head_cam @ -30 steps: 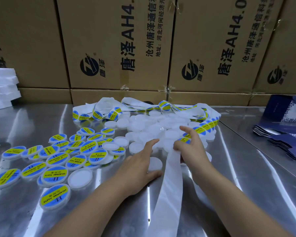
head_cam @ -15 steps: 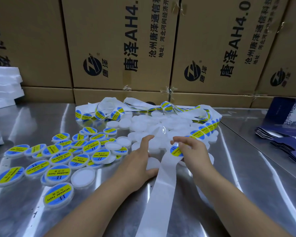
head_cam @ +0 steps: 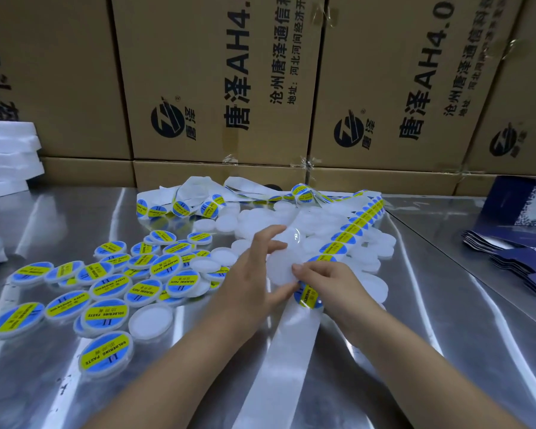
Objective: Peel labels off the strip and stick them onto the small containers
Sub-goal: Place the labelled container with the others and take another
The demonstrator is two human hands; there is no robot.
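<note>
Container (head_cam: 279, 270): round frosted plastic | label (head_cam: 310, 300): glossy disc | strip (head_cam: 288, 351): smooth

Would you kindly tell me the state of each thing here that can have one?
Left hand, grips a blank container.
Right hand, pinches one label, not yet on that container.
Strip, bare near the person, labels farther along.
Left pile, labelled.
Far pile, unlabelled.

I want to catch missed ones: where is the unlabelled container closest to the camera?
In the head view, left of centre: the blank container lies on the table, just left of the left hand, beside the labelled containers.
</note>
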